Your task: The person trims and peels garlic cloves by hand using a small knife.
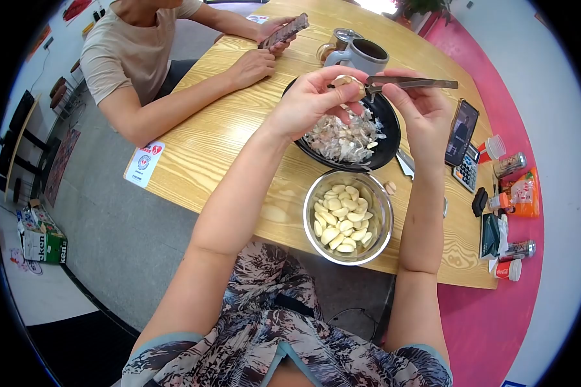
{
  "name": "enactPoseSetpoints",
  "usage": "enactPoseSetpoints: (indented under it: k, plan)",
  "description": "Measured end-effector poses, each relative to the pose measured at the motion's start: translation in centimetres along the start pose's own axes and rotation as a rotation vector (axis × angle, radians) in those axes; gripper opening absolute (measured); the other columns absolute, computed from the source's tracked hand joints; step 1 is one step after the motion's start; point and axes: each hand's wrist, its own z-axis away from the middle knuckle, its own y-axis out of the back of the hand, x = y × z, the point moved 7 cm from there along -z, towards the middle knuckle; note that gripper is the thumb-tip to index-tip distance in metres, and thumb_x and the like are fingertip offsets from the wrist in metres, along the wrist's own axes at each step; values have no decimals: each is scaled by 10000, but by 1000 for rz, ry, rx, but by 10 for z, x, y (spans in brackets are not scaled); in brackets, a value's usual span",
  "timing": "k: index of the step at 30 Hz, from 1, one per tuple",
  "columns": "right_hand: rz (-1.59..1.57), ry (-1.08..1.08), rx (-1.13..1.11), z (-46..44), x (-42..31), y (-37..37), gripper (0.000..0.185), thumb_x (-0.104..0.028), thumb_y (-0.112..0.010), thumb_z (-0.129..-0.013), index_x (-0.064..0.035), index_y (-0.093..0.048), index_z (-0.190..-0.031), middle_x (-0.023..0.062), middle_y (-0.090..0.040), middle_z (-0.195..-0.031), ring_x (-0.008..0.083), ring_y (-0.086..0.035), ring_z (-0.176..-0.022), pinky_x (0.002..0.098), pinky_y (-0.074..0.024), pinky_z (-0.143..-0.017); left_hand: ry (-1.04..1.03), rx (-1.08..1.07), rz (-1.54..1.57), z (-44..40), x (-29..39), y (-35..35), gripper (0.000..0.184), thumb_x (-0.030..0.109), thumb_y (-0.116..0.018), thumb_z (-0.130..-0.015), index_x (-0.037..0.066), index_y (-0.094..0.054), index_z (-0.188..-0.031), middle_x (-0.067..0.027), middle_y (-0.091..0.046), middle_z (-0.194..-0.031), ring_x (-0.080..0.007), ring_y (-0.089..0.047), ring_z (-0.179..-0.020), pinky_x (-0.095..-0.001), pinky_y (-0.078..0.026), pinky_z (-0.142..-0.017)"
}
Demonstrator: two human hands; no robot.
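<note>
So the left hand [323, 97] has a garlic clove [350, 85] pinched between thumb and fingers, and the right hand [419, 103] is closed around a dark metal tool [413, 82], its tip right up at the clove. Just under both hands there's a wide black bowl [390, 132] with a messy heap of papery skins [342, 138] in it, plus a pale bit or two mixed in. Closer to the person, below the hands, sits a shiny steel bowl [386, 238] with a good pile of peeled cloves [342, 216], all creamy and bare. Beyond the hands are a big grey mug [361, 58] with something dark inside and a lidded glass jar [342, 37] beside it. Off past the right hand, a propped phone [462, 132] and a calculator [466, 169] share the wooden worktop [226, 155] with a red-and-white paper cup [494, 148].
</note>
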Motion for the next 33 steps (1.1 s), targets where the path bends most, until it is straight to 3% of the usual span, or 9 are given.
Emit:
enactPoseSetpoints:
  k: [3,6,12,14,21,23,26,30,33]
  plan:
    - [8,-7,16,2,-2,0,193,4,-680,-836,37,-633,-1021,93,-675,-945,141,-646,-872,249,-509,-808,-48,26,-118,-1,7,-1,294,176,-618,-920,30,-619,-1175,-83,-632,-997,-162,-669,-844,-244,-558,-653]
    - [7,-4,29,2,-2,0,183,-1,-684,-836,38,-638,-1008,88,-675,-933,134,-644,-867,246,-511,-799,-56,69,-193,1,9,-4,366,167,-605,-923,50,-572,-1268,-57,-649,-921,-112,-648,-785,-223,-534,-662]
    - [-15,-69,92,4,-1,2,153,-12,-679,-843,53,-644,-978,107,-676,-885,136,-652,-797,248,-540,-725,-112,78,-307,2,11,-8,349,90,-612,-901,17,-588,-1241,-64,-636,-951,-123,-661,-762,-233,-545,-694]
    - [-7,-93,131,3,2,6,145,-16,-676,-845,56,-647,-967,111,-677,-869,138,-655,-775,250,-546,-710,-108,105,-240,1,11,-6,310,33,-657,-856,18,-643,-1165,-50,-583,-979,-152,-683,-759,-236,-557,-684]
    - [25,-146,138,-1,29,14,138,-31,-679,-839,55,-653,-944,103,-681,-832,133,-657,-738,240,-541,-694,-131,113,-354,1,14,-4,307,32,-672,-837,67,-673,-1142,-19,-577,-958,-85,-623,-828,-203,-511,-659]
    - [19,-140,147,-1,38,15,131,-33,-680,-838,53,-654,-933,102,-682,-831,130,-656,-733,236,-537,-686,-233,135,-413,2,20,-4,314,146,-679,-860,61,-662,-1162,-6,-606,-1074,-62,-561,-877,-209,-465,-701]
    - [151,-307,11,2,63,14,138,-60,-687,-820,33,-657,-917,82,-691,-837,119,-647,-739,240,-512,-674,-295,123,-350,2,26,1,311,115,-681,-853,60,-662,-1158,0,-600,-1092,-63,-557,-908,-214,-460,-757]
    - [372,-252,16,1,54,14,174,-73,-701,-813,17,-652,-954,61,-691,-834,109,-638,-767,238,-498,-709,-265,112,-297,-3,19,3,303,46,-667,-848,45,-657,-1151,-13,-603,-1115,-74,-570,-931,-219,-474,-788]
    - [85,-30,252,-1,17,20,163,-50,-694,-837,11,-653,-983,60,-684,-878,99,-632,-805,228,-493,-737,-286,138,-342,-2,20,2,307,-26,-652,-833,25,-650,-1136,-29,-611,-1119,-87,-578,-978,-227,-483,-833]
